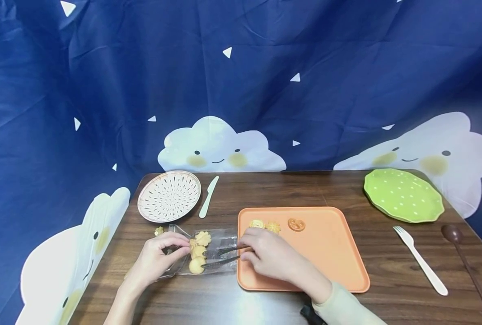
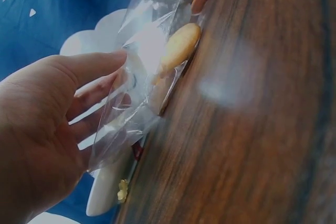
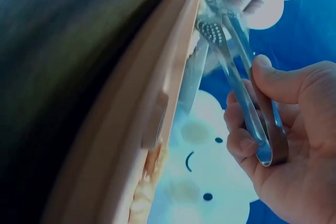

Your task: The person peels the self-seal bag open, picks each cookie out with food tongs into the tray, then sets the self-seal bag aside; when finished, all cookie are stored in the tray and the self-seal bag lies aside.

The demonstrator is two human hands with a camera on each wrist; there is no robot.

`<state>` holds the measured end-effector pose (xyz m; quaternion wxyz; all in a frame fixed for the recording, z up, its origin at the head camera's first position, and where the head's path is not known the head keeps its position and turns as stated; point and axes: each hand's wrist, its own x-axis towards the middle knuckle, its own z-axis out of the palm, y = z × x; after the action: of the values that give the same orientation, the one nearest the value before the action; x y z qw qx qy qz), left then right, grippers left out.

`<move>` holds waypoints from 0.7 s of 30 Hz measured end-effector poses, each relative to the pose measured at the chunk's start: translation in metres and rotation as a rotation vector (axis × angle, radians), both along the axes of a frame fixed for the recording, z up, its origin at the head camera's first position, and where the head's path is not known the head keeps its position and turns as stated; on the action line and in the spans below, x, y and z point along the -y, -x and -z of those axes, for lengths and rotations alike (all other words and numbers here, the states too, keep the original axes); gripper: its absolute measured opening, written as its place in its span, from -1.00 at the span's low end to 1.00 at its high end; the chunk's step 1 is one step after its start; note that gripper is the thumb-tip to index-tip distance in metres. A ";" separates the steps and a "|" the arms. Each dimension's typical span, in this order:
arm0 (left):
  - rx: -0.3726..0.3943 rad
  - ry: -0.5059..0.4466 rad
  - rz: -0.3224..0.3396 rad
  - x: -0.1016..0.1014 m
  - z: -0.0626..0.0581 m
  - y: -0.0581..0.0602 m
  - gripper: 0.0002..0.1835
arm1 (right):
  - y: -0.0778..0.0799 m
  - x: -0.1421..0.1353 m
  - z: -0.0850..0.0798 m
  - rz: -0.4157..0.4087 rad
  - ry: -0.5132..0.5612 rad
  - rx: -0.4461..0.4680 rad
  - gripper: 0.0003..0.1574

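Observation:
My left hand (image 1: 153, 259) pinches the edge of a clear plastic bag (image 1: 224, 237) lying on the table, thumb in front and fingers behind the film in the left wrist view. Several pale cookies (image 1: 203, 238) lie at the bag, one a smooth oval cookie (image 2: 181, 45) seen close. With thumb and curled fingers, my right hand (image 1: 275, 255) grips metal tongs (image 3: 236, 87). Their arms are spread, and the tips reach the cookies beside my left fingers. Whether the tips touch a cookie, I cannot tell.
Under the right hand lies an orange tray (image 1: 326, 253) bearing cookies (image 1: 272, 227) and a pretzel (image 1: 296, 225). Around stand a white patterned plate (image 1: 169, 196), a pale knife (image 1: 209, 197), a green dotted plate (image 1: 403, 195), a white fork (image 1: 421, 262) and a brown ladle (image 1: 452, 234).

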<state>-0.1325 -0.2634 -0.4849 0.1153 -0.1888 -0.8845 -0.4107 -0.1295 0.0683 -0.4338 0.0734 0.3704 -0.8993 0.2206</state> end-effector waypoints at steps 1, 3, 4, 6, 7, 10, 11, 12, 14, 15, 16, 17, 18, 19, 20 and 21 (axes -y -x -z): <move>0.001 -0.001 0.002 0.000 -0.001 0.000 -0.82 | 0.000 0.003 0.000 -0.005 0.001 -0.005 -0.83; -0.005 -0.002 0.007 -0.001 -0.002 0.001 -0.82 | -0.001 0.007 0.002 -0.009 -0.008 -0.022 -0.80; -0.011 -0.002 0.012 -0.001 -0.002 0.001 -0.82 | -0.001 0.009 0.002 -0.008 -0.014 -0.030 -0.77; -0.024 0.007 0.016 -0.001 -0.003 0.001 -0.83 | -0.001 0.012 0.003 -0.016 -0.021 -0.036 -0.74; -0.030 0.010 0.019 -0.001 -0.003 0.001 -0.83 | -0.001 0.013 0.004 -0.024 -0.021 -0.044 -0.74; -0.031 0.020 0.023 -0.001 -0.004 0.001 -0.84 | -0.003 0.017 0.006 -0.040 -0.019 -0.064 -0.72; -0.028 0.023 0.023 -0.001 -0.005 0.000 -0.85 | -0.003 0.017 0.007 -0.044 -0.016 -0.066 -0.72; -0.024 0.023 0.023 -0.001 -0.005 0.000 -0.85 | -0.003 0.018 0.007 -0.045 -0.013 -0.071 -0.72; -0.017 0.023 0.022 -0.001 -0.006 0.000 -0.85 | -0.004 0.020 0.008 -0.041 -0.013 -0.069 -0.72; -0.016 0.025 0.021 0.000 -0.006 0.000 -0.85 | -0.004 0.020 0.008 -0.038 -0.017 -0.067 -0.72; -0.015 0.025 0.020 0.000 -0.006 0.000 -0.85 | -0.005 0.021 0.008 -0.036 -0.020 -0.059 -0.73; -0.012 0.026 0.017 0.000 -0.006 0.000 -0.84 | -0.005 0.021 0.009 -0.033 -0.021 -0.047 -0.74; -0.008 0.026 0.015 0.001 -0.006 0.000 -0.84 | -0.005 0.021 0.008 -0.029 -0.025 -0.036 -0.74; -0.006 0.027 0.013 0.001 -0.006 -0.001 -0.84 | -0.006 0.022 0.008 -0.025 -0.028 -0.024 -0.75; -0.003 0.026 0.012 0.001 -0.006 -0.001 -0.84 | -0.006 0.022 0.007 -0.020 -0.031 -0.013 -0.76; 0.000 0.025 0.011 0.001 -0.006 -0.001 -0.84 | -0.006 0.022 0.007 -0.016 -0.030 0.003 -0.77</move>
<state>-0.1311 -0.2644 -0.4789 0.1107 -0.1949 -0.8886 -0.4003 -0.1231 0.0464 -0.4406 0.0647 0.3784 -0.8996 0.2083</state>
